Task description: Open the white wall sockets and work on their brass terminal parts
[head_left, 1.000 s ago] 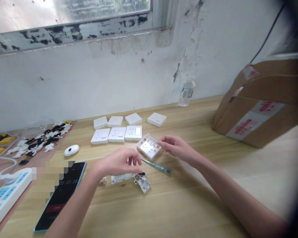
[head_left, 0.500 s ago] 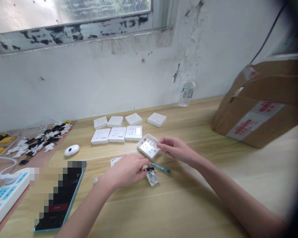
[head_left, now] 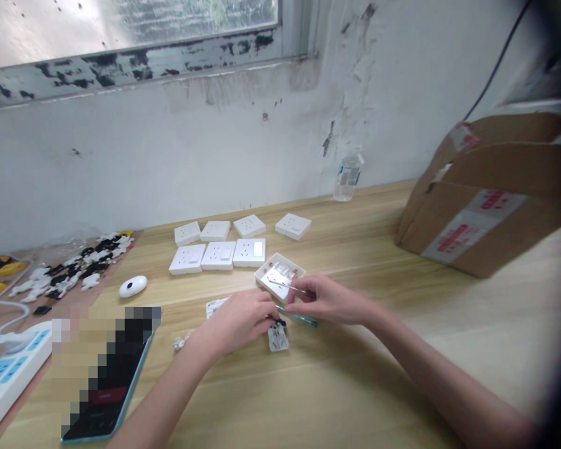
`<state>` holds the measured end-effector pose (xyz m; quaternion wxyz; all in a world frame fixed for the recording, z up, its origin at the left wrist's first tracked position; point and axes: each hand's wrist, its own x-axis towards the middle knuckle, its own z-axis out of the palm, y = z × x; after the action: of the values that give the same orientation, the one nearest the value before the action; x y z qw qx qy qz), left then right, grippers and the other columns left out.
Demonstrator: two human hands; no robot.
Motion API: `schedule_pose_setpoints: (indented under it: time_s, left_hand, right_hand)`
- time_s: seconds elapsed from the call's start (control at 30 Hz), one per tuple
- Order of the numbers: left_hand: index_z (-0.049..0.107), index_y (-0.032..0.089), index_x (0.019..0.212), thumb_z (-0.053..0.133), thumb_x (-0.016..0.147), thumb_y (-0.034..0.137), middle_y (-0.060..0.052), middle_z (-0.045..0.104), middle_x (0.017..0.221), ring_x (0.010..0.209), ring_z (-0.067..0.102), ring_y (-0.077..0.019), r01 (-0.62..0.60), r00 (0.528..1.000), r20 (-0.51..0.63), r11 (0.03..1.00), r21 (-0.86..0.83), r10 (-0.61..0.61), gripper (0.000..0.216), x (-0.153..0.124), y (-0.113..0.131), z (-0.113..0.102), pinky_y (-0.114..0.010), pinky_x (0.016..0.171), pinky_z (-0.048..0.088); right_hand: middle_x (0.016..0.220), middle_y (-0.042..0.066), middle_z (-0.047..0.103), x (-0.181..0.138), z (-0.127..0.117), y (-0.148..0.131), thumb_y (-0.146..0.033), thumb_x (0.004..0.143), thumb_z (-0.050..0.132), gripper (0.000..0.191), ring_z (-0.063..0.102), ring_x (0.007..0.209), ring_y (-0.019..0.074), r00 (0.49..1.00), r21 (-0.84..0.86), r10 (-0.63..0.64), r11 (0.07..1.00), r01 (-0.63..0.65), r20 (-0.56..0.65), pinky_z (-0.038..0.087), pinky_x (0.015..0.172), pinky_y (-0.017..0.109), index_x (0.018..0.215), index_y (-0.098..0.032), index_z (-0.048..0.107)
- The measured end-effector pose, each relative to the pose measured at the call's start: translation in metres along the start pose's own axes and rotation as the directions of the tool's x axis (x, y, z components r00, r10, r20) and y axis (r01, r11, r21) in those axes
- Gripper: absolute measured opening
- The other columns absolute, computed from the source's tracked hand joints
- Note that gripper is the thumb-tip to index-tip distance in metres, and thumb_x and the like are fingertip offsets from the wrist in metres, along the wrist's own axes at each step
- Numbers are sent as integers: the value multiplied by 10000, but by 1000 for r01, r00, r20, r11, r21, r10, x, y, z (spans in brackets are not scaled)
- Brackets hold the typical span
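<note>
My left hand (head_left: 243, 317) is closed on a small white plastic socket piece (head_left: 277, 338) with slots and a black part at its top, low over the table. My right hand (head_left: 327, 299) pinches a thin metal rod-like tool (head_left: 280, 284), which points left across the open socket housing (head_left: 267, 268). That white housing lies with its hollow side up, metal parts showing inside. Beneath my right fingers lies a slim teal stick-shaped object (head_left: 307, 321). Another white part (head_left: 212, 307) is partly covered by my left hand. Small white bits (head_left: 180, 341) lie beside my left wrist.
Several white wall sockets (head_left: 219, 255) stand in two rows toward the wall. On the left are a phone (head_left: 107, 393), a white oval device (head_left: 133, 286), a power strip (head_left: 16, 374) and a pile of black and white parts (head_left: 75, 271). A bottle (head_left: 347, 181) and cardboard box (head_left: 477, 206) are at the back right.
My right hand has moved down and toward me, drawing back from the housing, and the metal tool now shows clearly. The white socket piece in my left hand has turned and shifted slightly left.
</note>
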<state>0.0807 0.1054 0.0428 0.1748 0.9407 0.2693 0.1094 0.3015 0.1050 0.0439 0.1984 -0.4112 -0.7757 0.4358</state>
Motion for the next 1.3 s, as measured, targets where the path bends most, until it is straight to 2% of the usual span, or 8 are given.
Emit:
schedule_pose_setpoints:
  time_s: [0.07, 0.2, 0.33, 0.6, 0.8, 0.9, 1.17, 1.3]
  left_hand:
    - [674, 204, 939, 529, 900, 178, -31, 677, 968, 885, 629, -173, 1, 1000, -10, 1000, -11, -1, 152, -2, -3, 2, -297, 775, 489]
    - [674, 201, 906, 577, 876, 208, -21, 686, 875, 816, 628, -172, 38, 998, -41, 999, -12, -39, 102, -8, -7, 7, -295, 737, 484]
    - [668, 194, 914, 599, 863, 221, -15, 679, 823, 769, 612, -166, 107, 991, -81, 994, -17, -108, 90, -11, -8, 11, -274, 677, 475]
    - [660, 174, 867, 582, 870, 191, -36, 674, 836, 803, 601, -195, 127, 989, -90, 990, 69, -120, 80, -16, -4, 13, -311, 700, 465]
    - [666, 192, 838, 611, 841, 189, -1, 673, 792, 747, 604, -147, 184, 953, -200, 957, -223, -230, 54, -23, -5, 3, -273, 694, 454]
    - [655, 186, 836, 602, 830, 173, 1, 674, 796, 737, 602, -141, 198, 939, -217, 937, -289, -266, 55, -26, -9, 0, -270, 691, 457]
    - [605, 196, 929, 438, 930, 155, -14, 622, 857, 757, 580, -142, 248, 938, -183, 938, -244, -296, 172, -30, -16, -2, -282, 688, 453]
    - [592, 192, 939, 471, 927, 175, -16, 600, 868, 773, 569, -150, 253, 945, -164, 949, -188, -284, 123, -29, -15, 2, -279, 682, 447]
  right_hand:
    - [539, -67, 371, 0, 4, -2, -452, 794, 635, 304, 322, 497, 77, 1000, -115, -9, 993, 10, 12, 216, 458, 222, 796, -149, 655]
    - [557, -57, 434, 2, 14, -1, -406, 755, 692, 229, 379, 513, 72, 995, -325, -87, 943, 70, -37, 227, 496, 213, 790, -179, 691]
    - [572, -42, 491, 4, 22, -1, -346, 779, 665, 159, 428, 534, 79, 990, -419, -123, 904, 84, -66, 244, 521, 209, 771, -190, 699]
    - [570, -23, 547, 5, 25, 1, -280, 830, 611, 143, 433, 520, 83, 990, -418, -135, 902, 104, -47, 252, 523, 212, 777, -183, 702]
    - [552, -23, 519, 4, 23, -3, -297, 853, 597, 182, 406, 511, 82, 990, -402, -121, 912, 81, -75, 240, 523, 218, 771, -168, 695]
    - [545, -28, 492, 5, 24, -3, -320, 872, 572, 215, 376, 503, 82, 985, -384, -125, 921, 71, -117, 219, 513, 224, 782, -164, 690]
    - [563, -3, 544, 8, 33, 2, -339, 885, 552, 240, 420, 516, 95, 984, -380, -131, 922, 75, -125, 230, 520, 234, 799, -171, 699]
    - [578, 5, 566, 8, 33, 1, -330, 892, 543, 241, 441, 525, 97, 984, -387, -153, 916, 108, -88, 252, 526, 228, 802, -169, 698]
